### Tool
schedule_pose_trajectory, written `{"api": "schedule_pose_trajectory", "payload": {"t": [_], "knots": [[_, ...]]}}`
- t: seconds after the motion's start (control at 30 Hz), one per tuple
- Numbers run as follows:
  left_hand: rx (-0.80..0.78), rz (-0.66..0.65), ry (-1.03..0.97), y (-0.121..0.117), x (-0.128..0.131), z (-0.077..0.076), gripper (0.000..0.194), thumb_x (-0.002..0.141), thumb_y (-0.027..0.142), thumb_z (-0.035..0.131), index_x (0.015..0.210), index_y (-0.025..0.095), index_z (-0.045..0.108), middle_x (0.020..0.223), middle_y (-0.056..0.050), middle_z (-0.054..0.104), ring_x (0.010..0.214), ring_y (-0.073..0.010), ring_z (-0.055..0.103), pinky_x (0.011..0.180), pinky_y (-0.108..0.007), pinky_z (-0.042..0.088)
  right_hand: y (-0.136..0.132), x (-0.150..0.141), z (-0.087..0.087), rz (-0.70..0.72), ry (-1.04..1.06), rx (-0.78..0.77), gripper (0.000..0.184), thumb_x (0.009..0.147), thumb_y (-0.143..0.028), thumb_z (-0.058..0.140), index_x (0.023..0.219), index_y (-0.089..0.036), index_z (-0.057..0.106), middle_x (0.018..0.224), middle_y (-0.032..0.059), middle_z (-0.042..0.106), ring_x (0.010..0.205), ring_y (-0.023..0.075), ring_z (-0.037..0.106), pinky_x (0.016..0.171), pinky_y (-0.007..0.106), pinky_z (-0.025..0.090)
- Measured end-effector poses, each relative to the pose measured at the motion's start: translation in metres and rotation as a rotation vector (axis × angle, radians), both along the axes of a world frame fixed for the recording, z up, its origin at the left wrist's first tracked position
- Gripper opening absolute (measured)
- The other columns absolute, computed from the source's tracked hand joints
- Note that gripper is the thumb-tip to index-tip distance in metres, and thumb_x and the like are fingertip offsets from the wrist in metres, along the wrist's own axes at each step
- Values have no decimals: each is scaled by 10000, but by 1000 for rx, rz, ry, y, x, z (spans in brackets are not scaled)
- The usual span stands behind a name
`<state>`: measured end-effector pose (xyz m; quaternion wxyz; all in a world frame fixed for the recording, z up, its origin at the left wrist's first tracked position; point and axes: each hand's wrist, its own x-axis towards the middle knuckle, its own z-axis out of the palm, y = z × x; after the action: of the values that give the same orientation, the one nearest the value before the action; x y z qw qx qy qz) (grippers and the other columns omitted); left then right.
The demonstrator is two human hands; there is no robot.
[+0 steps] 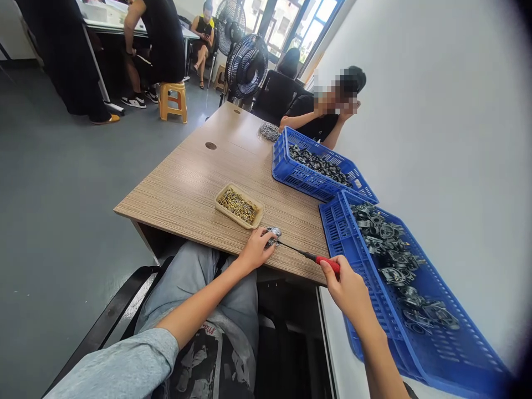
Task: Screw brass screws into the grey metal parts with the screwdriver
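your left grip (256, 249) pinches the metal part (275, 230) by the near edge of the worktop (183, 172); likely rigid and slick, best held by its sides. your right grip (348, 288) clasps the screwdriver (310, 255).

Left grip (256, 250): fingers (263, 235) bent. Right grip (348, 284): curled closed, thumb (330, 272) uppermost. Bare forearms (210, 301) slanting inward.

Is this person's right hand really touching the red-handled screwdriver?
Touching. The head view shows the right hand closed around the red handle of the screwdriver, with no gap between them.
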<state>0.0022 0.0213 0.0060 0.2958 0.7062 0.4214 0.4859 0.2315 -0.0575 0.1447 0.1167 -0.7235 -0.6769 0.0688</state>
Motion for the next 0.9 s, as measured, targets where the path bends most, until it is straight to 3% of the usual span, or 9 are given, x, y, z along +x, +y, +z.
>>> {"api": "schedule_pose_trajectory", "payload": {"t": [0.13, 0.3, 0.47, 0.6, 0.77, 0.9], "knots": [[2, -2, 5, 0, 0, 0, 216, 935, 244, 618, 1145, 228, 663, 1125, -82, 559, 1115, -252, 539, 1022, -394, 468, 1, 3, -1, 149, 199, -4, 323, 959, -542, 479, 1098, -253, 448, 814, 11, 628, 598, 190, 581, 612, 299, 422], [8, 4, 3, -1, -1, 1, 210, 934, 232, 614, 1138, 222, 661, 1120, -82, 561, 1105, -249, 542, 1018, -390, 467, 1, 4, -2, 46, 75, 10, 320, 975, -573, 433, 929, -258, 471, 620, -28, 529, 538, 194, 519, 577, 299, 365], [6, -5, -3, 0, 0, 2, 220, 927, 226, 617, 1142, 232, 664, 1117, -77, 565, 1098, -246, 547, 1012, -390, 472, 1, 3, -1, 170, 230, -14, 321, 967, -540, 479, 1094, -245, 460, 825, 13, 628, 609, 185, 570, 613, 297, 419], [-1, -11, 0, 0, 0, 2, 221, 928, 221, 613, 1143, 233, 663, 1117, -75, 566, 1103, -244, 549, 1012, -384, 472, 2, 2, 1, 62, 124, 3, 323, 978, -565, 434, 945, -249, 494, 690, -2, 586, 587, 196, 549, 603, 299, 396], [-8, -10, -3, 0, -1, 3, 215, 934, 232, 615, 1143, 230, 665, 1129, -78, 569, 1104, -244, 552, 1026, -387, 468, 3, 3, 4, 206, 282, -62, 374, 959, -554, 492, 1147, -231, 467, 918, 41, 640, 643, 181, 581, 611, 293, 437], [7, -2, 2, 1, 1, 1, 218, 937, 234, 610, 1148, 224, 664, 1135, -80, 563, 1102, -242, 557, 1030, -392, 467, 4, 3, 2, 85, 193, -5, 357, 984, -582, 428, 929, -238, 507, 677, -12, 557, 587, 182, 525, 593, 287, 385]]}}
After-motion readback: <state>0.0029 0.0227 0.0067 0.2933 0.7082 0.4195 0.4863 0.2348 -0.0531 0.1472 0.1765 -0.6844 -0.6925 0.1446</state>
